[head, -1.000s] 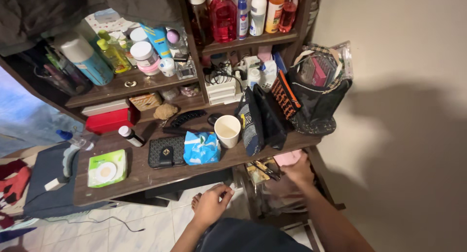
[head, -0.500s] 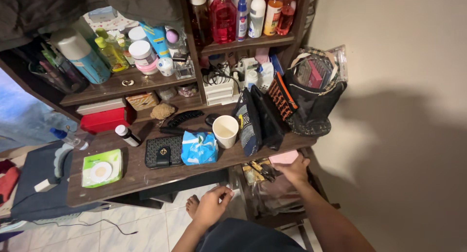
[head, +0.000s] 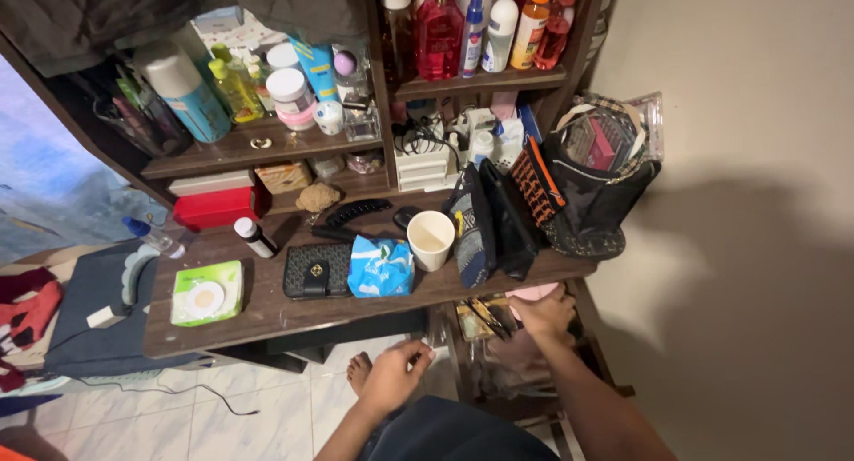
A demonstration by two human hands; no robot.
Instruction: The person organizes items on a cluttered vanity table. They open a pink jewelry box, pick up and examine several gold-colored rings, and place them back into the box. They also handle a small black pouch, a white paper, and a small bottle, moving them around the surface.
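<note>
Head view: right hand (head: 544, 314) reaches under desk (head: 267, 310), fingers closed on pink item (head: 532, 292) at shelf's 12 o'clock, apparently to pull it free. Left hand (head: 391, 376) loosely curled, empty, resting on knee. Cup (head: 431, 240) at 10 o'clock from right hand; black bag (head: 592, 203) at 1 o'clock.

The right hand (head: 544, 315) is stretched forward and away from the body, forearm running up from the lower right, fingers curled downward with the back of the hand showing. The left hand (head: 391, 379) hangs nearer the body, loosely half-closed, thumb toward the fingertips, just above a bare foot (head: 359, 372).
</note>
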